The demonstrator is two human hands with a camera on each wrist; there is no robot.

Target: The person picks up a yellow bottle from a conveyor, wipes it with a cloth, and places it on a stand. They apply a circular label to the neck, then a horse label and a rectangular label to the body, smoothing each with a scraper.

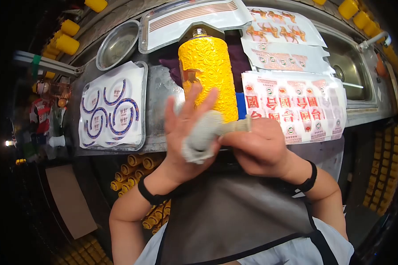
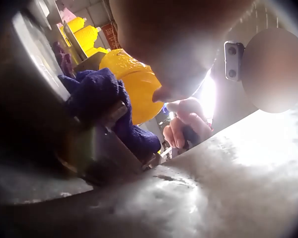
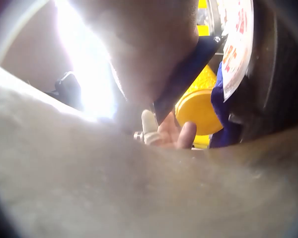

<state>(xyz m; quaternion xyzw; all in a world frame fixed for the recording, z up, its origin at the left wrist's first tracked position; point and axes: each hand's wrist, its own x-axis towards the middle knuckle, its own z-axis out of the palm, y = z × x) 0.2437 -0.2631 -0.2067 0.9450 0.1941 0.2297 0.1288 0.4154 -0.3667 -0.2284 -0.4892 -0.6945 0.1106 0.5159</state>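
Note:
A yellow embossed bottle (image 1: 212,66) lies on its side, its bare neck pointing away from me and its round base (image 3: 198,111) towards me. Purple cloth (image 1: 170,66) and blue cloth (image 1: 241,106) show around it. My left hand (image 1: 181,123) is raised before the bottle, fingers spread, a whitish cover (image 1: 203,132) on its thumb, blurred. Close by on its right is my right hand (image 1: 265,145), fingers curled, with a similar pale cover (image 1: 236,126) on a digit pointing at the left thumb. I cannot tell whether the right fingers hold anything.
Sheets of blue ring-shaped decals (image 1: 110,110) lie in a tray on the left. Red-lettered decal sheets (image 1: 296,106) lie on the right, before a sink (image 1: 353,75). Behind stand a metal bowl (image 1: 117,44) and a tray with a striped sheet (image 1: 194,20).

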